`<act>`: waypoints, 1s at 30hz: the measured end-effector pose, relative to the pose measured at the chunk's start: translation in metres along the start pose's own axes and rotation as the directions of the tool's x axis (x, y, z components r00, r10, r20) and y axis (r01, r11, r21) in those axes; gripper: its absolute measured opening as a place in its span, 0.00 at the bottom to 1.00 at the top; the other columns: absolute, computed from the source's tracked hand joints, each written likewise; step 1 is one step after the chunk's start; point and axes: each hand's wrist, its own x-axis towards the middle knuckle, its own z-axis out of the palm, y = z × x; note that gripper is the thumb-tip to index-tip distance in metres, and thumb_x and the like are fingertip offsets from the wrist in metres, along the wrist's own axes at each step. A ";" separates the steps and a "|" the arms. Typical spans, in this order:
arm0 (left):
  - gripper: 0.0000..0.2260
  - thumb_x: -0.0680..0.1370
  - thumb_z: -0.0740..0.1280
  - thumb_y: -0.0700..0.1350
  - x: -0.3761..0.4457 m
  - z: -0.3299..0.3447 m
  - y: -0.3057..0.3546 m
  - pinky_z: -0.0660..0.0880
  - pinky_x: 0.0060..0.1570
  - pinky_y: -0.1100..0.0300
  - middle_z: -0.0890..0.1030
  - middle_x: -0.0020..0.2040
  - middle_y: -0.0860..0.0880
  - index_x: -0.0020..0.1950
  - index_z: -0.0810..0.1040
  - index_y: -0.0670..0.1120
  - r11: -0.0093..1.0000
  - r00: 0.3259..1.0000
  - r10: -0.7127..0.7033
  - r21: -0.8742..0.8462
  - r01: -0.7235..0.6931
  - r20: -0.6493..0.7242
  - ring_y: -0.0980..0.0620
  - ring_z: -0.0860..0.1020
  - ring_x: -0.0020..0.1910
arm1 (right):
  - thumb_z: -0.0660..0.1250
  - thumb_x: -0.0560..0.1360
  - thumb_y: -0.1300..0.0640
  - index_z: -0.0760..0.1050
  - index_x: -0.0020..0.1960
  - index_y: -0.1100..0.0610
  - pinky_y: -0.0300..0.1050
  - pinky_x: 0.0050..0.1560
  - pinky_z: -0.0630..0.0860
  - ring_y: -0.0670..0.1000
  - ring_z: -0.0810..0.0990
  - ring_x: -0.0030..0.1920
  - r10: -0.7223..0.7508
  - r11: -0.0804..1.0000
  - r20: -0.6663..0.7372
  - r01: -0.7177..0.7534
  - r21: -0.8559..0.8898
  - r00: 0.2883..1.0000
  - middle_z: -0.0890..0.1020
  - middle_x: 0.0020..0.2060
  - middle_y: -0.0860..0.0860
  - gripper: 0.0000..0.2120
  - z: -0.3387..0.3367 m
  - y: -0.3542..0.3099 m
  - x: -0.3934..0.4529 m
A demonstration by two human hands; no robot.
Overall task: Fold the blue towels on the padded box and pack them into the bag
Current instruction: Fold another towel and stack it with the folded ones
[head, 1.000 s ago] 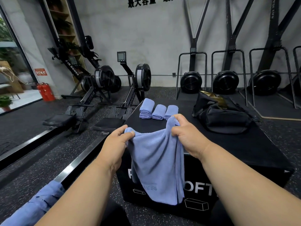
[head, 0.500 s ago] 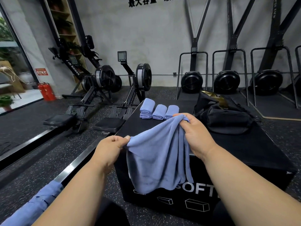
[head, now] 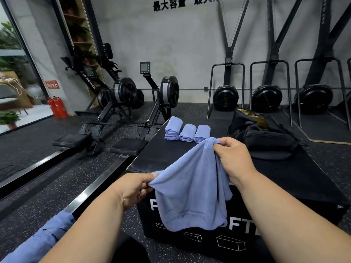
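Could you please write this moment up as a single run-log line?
left hand: pinches towel corner | right hand: pinches other corner | towel: hanging unfolded over padded box | folded towels: on box | bag: open

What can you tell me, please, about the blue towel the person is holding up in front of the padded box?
The blue towel looks like soft, fluffy terry, light periwinkle, with faint tone-on-tone lettering near its lower hem. It is unfolded and hangs slack in the air before the padded box, covering part of the white print. The left hand pinches one upper corner, lower down; the right hand pinches the other, bunched and higher, so the top edge slopes.
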 end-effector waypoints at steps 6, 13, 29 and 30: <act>0.13 0.79 0.74 0.54 -0.002 0.006 0.004 0.65 0.36 0.59 0.75 0.30 0.55 0.39 0.87 0.49 0.988 0.985 0.148 0.061 -0.143 -0.093 0.55 0.69 0.32 | 0.69 0.81 0.57 0.85 0.43 0.54 0.39 0.34 0.73 0.46 0.75 0.33 0.070 0.997 0.040 -0.071 0.038 0.997 0.81 0.32 0.46 0.10 0.001 -0.001 -0.003; 0.05 0.81 0.70 0.43 -0.021 0.016 0.013 0.74 0.48 0.56 0.88 0.51 0.46 0.54 0.83 0.43 0.936 0.943 0.323 -0.117 -0.331 -0.084 0.51 0.84 0.46 | 0.66 0.79 0.55 0.81 0.45 0.54 0.39 0.32 0.73 0.48 0.78 0.30 0.235 0.971 0.121 -0.239 0.021 0.964 0.83 0.33 0.48 0.07 0.001 -0.006 -0.002; 0.06 0.66 0.65 0.39 -0.020 0.002 0.011 0.65 0.39 0.53 0.74 0.35 0.52 0.37 0.77 0.50 0.857 0.868 0.337 -0.263 -0.444 -0.364 0.50 0.69 0.38 | 0.63 0.78 0.66 0.84 0.57 0.64 0.39 0.30 0.69 0.51 0.74 0.31 0.286 0.924 0.103 -0.302 0.235 0.953 0.79 0.36 0.57 0.13 0.006 0.000 0.001; 0.10 0.65 0.65 0.39 -0.020 0.003 0.009 0.66 0.40 0.54 0.75 0.39 0.53 0.42 0.78 0.51 0.870 0.867 0.337 -0.231 -0.436 -0.366 0.50 0.70 0.39 | 0.63 0.78 0.66 0.84 0.57 0.65 0.40 0.31 0.69 0.51 0.73 0.31 0.284 0.926 0.091 -0.298 0.233 0.955 0.78 0.37 0.57 0.13 0.006 0.000 0.001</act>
